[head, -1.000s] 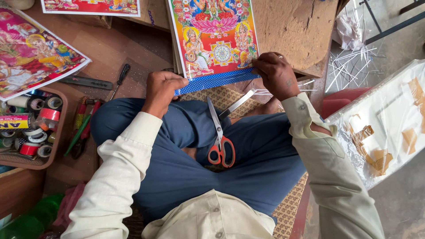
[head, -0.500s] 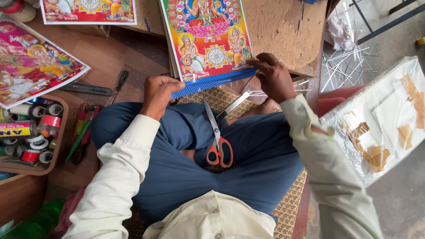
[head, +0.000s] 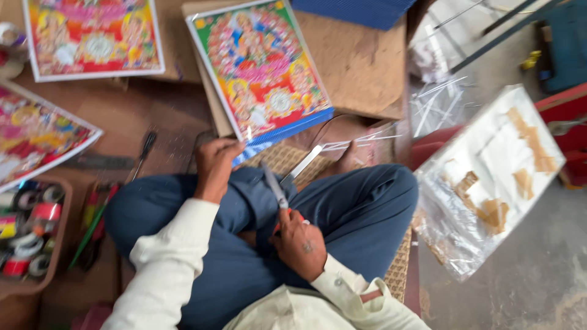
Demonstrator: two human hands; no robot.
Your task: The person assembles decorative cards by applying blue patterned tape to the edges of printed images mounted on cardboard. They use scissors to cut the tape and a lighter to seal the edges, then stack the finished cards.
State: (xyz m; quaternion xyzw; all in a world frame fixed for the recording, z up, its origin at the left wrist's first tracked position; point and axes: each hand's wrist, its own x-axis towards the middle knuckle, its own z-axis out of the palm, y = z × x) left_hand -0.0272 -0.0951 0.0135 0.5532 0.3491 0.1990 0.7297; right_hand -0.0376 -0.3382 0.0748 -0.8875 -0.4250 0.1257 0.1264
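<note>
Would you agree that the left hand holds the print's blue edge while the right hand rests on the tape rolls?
Not quite: in the head view the right hand is on the scissors in the lap, not on the tape rolls, which sit in a tray at the far left. The left hand does hold the print's blue edge.

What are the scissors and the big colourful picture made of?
The scissors look like metal blades, grey and shiny, with red handles, probably plastic, mostly hidden under the right hand. The picture looks like glossy printed paper or thin card: flat, with a blue strip along the edge held by the left hand.
</note>
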